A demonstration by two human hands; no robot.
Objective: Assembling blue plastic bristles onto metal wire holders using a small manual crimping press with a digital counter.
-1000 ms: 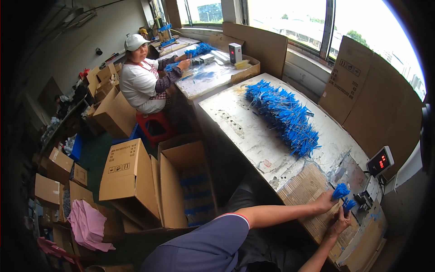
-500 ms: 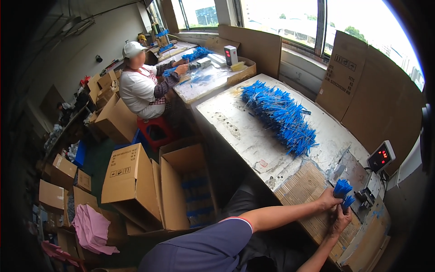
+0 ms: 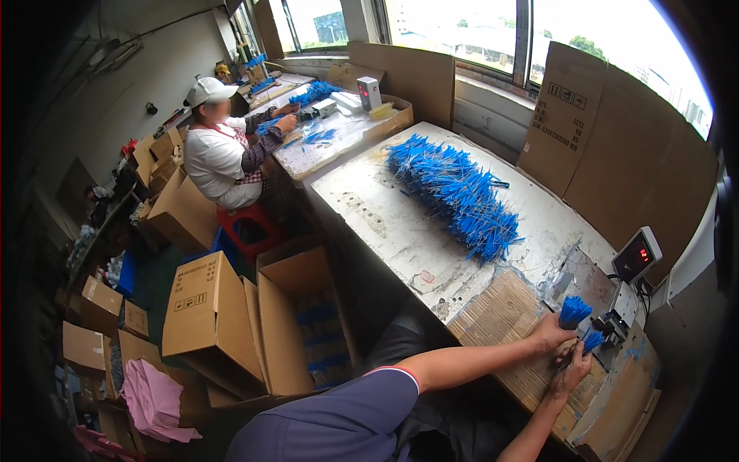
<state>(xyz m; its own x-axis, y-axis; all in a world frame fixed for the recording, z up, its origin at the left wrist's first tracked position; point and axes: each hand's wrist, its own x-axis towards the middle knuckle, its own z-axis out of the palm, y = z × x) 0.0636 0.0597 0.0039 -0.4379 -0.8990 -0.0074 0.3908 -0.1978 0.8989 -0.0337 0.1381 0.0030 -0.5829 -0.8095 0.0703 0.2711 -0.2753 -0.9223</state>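
A snug, even grip serves best — left hand [image 3: 552,333] closed round the larger blue bundle [image 3: 575,310], right hand [image 3: 571,373] round the smaller bundle [image 3: 593,339], so neither splays — above the surface's [image 3: 400,242] right end.

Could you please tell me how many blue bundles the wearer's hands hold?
2: larger bundle in the left hand, smaller bundle in the right hand; more may be hidden.
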